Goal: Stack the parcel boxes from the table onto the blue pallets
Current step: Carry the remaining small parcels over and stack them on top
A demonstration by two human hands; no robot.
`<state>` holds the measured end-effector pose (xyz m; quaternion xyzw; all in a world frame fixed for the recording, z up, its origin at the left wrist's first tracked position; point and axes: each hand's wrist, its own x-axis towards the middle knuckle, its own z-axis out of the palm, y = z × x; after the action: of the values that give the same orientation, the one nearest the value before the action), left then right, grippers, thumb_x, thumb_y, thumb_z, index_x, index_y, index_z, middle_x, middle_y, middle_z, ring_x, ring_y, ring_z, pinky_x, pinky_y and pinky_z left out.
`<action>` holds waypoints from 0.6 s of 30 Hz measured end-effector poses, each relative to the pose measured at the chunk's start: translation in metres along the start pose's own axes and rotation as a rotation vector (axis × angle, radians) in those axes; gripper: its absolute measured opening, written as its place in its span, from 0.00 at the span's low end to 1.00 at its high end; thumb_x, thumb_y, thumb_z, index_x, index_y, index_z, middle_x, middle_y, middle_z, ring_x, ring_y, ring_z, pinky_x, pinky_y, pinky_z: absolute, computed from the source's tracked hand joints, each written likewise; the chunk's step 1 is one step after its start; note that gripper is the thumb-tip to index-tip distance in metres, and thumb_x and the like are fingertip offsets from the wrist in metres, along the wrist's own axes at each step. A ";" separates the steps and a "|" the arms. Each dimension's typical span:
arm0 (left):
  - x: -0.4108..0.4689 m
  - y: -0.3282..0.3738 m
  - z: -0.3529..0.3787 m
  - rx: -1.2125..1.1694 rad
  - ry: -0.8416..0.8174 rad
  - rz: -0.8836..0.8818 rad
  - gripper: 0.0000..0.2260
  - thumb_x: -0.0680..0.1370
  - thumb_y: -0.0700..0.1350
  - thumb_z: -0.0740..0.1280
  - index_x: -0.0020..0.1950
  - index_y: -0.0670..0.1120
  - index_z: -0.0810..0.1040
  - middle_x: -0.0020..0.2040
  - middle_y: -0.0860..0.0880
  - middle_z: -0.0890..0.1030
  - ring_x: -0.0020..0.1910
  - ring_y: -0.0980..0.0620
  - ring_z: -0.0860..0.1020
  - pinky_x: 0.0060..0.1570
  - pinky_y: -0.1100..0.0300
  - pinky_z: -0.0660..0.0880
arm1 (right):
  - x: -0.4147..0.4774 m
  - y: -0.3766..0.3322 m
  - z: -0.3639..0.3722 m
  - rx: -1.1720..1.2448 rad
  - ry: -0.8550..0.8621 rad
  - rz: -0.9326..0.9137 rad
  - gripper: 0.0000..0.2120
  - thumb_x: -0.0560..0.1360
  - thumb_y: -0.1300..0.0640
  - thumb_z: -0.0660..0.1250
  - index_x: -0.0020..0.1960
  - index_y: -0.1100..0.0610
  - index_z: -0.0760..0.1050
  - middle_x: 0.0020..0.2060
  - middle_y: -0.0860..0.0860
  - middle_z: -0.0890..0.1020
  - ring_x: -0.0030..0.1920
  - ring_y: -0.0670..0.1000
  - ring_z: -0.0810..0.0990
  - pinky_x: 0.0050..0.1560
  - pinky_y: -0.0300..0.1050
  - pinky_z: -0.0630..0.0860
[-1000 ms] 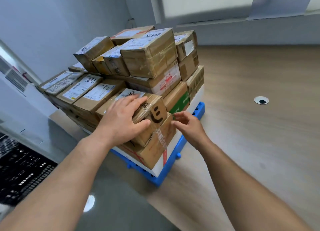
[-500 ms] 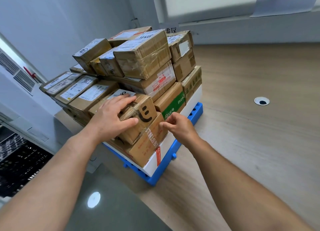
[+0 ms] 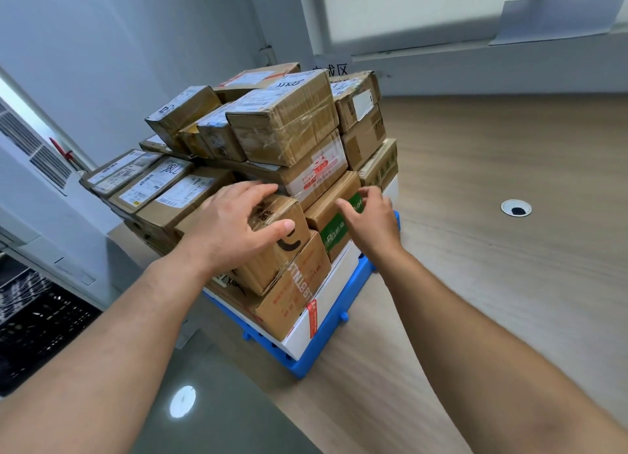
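I see the left hand (image 3: pixel 234 231) flat on the smile-marked box (image 3: pixel 277 246), fingers spread wide, atop the stack on the blue pallet (image 3: pixel 326 338). Right hand (image 3: pixel 372 215) hovers by the green-labelled box (image 3: pixel 334 227), fingers loosely open, holding nothing

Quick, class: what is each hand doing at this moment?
Left hand: open, lying flat on the brown cardboard box with the black smile mark.
Right hand: open, fingers spread, holding nothing.

Hidden and unreadable parts

Most of the blue pallet (image 3: pixel 343 334) is covered by the stacked parcel boxes (image 3: pixel 285 130); only its near edge is seen. The smile-marked box (image 3: pixel 289 246) is partly hidden by the left hand (image 3: pixel 234 226). Label print is too small to be read, and both forearms are cut off by the frame's bottom edge.
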<state>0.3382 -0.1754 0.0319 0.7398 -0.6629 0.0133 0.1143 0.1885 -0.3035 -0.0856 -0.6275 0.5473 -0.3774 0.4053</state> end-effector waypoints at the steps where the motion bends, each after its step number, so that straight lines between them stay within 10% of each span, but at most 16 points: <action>1: 0.003 0.003 0.001 0.005 0.006 0.007 0.34 0.69 0.67 0.58 0.72 0.54 0.65 0.71 0.52 0.67 0.71 0.52 0.62 0.68 0.49 0.61 | 0.008 -0.008 -0.001 -0.042 -0.006 0.014 0.33 0.73 0.39 0.66 0.72 0.53 0.61 0.66 0.55 0.69 0.66 0.55 0.69 0.63 0.55 0.72; 8: 0.012 0.001 0.010 0.028 -0.035 -0.044 0.26 0.77 0.58 0.63 0.73 0.55 0.64 0.71 0.53 0.66 0.70 0.52 0.62 0.70 0.48 0.60 | 0.043 -0.033 0.003 -0.186 -0.230 0.029 0.51 0.68 0.43 0.73 0.78 0.51 0.43 0.76 0.57 0.53 0.75 0.61 0.51 0.73 0.62 0.57; 18: 0.010 0.004 0.012 -0.023 -0.029 -0.071 0.26 0.73 0.62 0.61 0.70 0.55 0.67 0.67 0.53 0.71 0.67 0.52 0.65 0.67 0.48 0.63 | 0.048 -0.034 -0.004 -0.295 -0.264 0.004 0.35 0.68 0.43 0.70 0.70 0.53 0.61 0.68 0.58 0.62 0.70 0.60 0.60 0.69 0.59 0.66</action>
<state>0.3337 -0.1876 0.0230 0.7616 -0.6380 -0.0091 0.1133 0.2035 -0.3496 -0.0515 -0.7232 0.5398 -0.2067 0.3780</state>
